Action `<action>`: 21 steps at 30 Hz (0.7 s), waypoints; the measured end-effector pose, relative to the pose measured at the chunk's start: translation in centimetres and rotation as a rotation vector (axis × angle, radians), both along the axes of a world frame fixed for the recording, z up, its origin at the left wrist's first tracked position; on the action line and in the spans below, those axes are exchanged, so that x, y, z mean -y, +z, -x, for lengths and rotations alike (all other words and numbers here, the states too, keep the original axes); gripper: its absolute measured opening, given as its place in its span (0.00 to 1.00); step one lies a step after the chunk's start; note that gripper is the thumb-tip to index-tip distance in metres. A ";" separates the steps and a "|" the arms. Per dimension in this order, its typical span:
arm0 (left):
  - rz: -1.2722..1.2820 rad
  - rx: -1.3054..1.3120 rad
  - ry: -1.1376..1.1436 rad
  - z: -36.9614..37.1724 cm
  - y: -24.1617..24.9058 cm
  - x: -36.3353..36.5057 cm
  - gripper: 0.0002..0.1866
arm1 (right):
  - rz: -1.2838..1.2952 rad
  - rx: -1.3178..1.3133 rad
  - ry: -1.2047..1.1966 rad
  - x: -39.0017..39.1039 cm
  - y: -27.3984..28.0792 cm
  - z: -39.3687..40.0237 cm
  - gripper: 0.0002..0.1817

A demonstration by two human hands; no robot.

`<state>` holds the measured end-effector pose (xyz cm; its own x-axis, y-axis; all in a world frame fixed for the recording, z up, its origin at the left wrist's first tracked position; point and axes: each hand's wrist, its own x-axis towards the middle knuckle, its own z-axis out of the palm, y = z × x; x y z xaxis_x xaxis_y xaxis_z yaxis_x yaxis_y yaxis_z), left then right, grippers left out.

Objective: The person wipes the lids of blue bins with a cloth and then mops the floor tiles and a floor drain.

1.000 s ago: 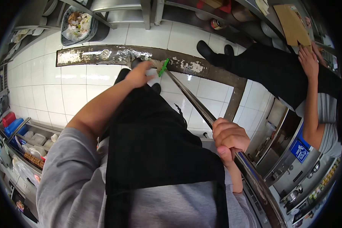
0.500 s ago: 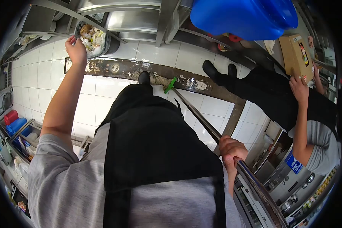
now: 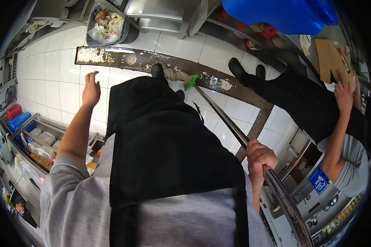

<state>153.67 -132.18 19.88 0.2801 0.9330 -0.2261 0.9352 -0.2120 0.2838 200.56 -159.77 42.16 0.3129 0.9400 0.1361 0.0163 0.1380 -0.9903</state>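
My right hand (image 3: 260, 155) is wrapped round the metal handle of a mop (image 3: 222, 113). A green clamp (image 3: 192, 82) joins the handle to the beige mop strands (image 3: 175, 74), which lie on a dark, worn floor strip (image 3: 146, 61) beside my black boot. My left hand (image 3: 91, 88) hangs over the white floor tiles, fingers apart and holding nothing. Above it at the upper left stands a lined bin (image 3: 95, 42) with food waste inside; the hand is apart from it.
At the right a co-worker (image 3: 309, 99) in black apron holds a flattened cardboard box (image 3: 332, 61). A blue container (image 3: 284, 14) is at the top, beside steel shelving (image 3: 152, 24). Drawers with tubs (image 3: 47, 138) stand at the left.
My left hand has let go of the bin's edge and moved down, away from it. My right hand keeps its hold on the mop. The co-worker's box looks flatter.
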 end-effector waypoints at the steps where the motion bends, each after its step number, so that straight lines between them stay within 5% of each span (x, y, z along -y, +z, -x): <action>1: 0.045 -0.040 -0.079 0.1 0.0 0.6 0.23 | -0.002 0.002 0.001 -0.2 -0.1 0.1 0.17; 14: 0.090 0.012 -0.033 -0.7 -0.2 -12.5 0.26 | 0.058 0.005 -0.004 -7.7 0.7 1.6 0.18; 21: 0.072 0.053 -0.152 -2.2 -0.5 -12.8 0.26 | 0.065 0.007 -0.025 -5.1 0.8 1.7 0.17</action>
<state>155.88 -119.40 19.39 0.4298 0.8610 -0.2720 0.8773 -0.3270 0.3512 198.90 -154.69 42.93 0.3354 0.9389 0.0771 0.0259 0.0726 -0.9970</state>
